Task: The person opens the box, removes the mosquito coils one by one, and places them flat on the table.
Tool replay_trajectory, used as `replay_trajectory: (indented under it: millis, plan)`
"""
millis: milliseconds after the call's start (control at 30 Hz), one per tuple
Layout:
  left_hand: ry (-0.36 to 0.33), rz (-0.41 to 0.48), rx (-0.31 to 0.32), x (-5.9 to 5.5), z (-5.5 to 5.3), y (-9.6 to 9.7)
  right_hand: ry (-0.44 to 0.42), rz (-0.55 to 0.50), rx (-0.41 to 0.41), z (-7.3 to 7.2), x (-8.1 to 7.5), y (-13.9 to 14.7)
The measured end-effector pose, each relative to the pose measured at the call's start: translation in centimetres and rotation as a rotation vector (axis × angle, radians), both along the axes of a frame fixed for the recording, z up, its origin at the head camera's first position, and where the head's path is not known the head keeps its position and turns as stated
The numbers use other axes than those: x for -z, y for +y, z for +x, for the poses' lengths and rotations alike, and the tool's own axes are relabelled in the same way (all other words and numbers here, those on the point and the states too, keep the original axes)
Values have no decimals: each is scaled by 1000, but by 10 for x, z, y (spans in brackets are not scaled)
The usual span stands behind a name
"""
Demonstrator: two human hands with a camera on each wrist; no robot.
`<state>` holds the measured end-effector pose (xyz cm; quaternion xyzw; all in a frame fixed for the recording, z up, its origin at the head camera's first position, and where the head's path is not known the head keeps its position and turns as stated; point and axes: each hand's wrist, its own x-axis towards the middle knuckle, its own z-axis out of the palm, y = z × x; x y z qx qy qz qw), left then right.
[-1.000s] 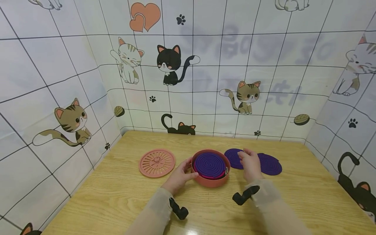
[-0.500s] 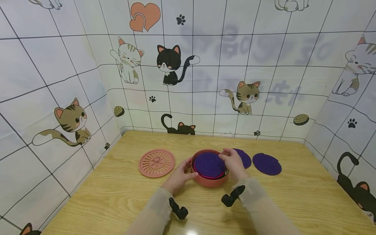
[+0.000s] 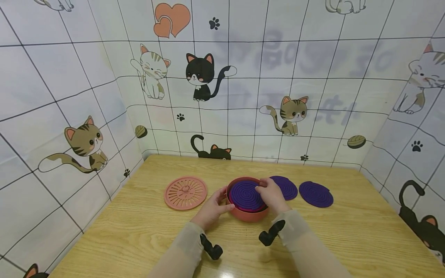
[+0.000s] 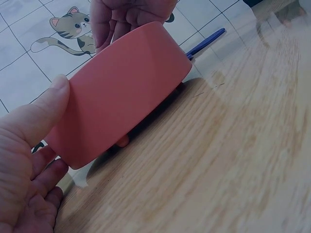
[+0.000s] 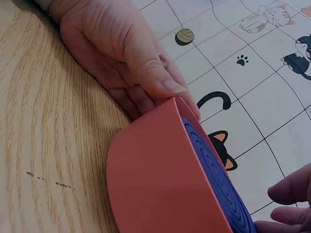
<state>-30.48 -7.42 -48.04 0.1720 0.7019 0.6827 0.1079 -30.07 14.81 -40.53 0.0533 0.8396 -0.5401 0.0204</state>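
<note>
Bottom of frame: black mount (image 3: pixel 269 236) on the right cuff sits low, could clip the bowl if that wrist drops. Left hand (image 3: pixel 213 210), below centre, holds the bowl (image 3: pixel 248 217), thumb on the outer wall, fingers round the side. One-sided hold, so a hard push from the right could pivot or slide the bowl on the smooth table (image 3: pixel 132 239). Right hand (image 3: pixel 274 197), just right of centre, has its fingertips at the right edge of the top mat (image 3: pixel 246 195); can't tell whether they pinch it or just rest there, edge contact is hidden in head view. Top mat is inside the bowl, below centre of frame, with a pink layer (image 3: pixel 248 211) under it. Likely trouble: mat and bowl wall are close, so fingers could jam there or snag the pink layer along with the mat. Pressing one edge only could tip the mat. Behind the right hand, the middle mat (image 3: pixel 286 188) is near enough to get dragged if the hand sweeps right; right mat (image 3: pixel 315 194) less so. Lid (image 3: pixel 186 193), left of the bowl, well apart from the right hand, low risk.
</note>
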Motion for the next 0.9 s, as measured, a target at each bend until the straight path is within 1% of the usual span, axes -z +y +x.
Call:
replay_trajectory:
  millis: [300,567,633,767,900]
  plan:
    - [-2,15,10,-1,1,0,37,14,-39,3,-1,-2]
    - [1,-4,6,-1,0,0,39,40,-57,4,0,-2]
    - [0,-4,6,0,-1,0,38,30,-55,5,0,-3]
    - [-6,0,6,0,-1,0,36,-22,-32,5,0,-5]
    - [-11,-3,6,0,-1,-1,59,-79,-10,4,0,-7]
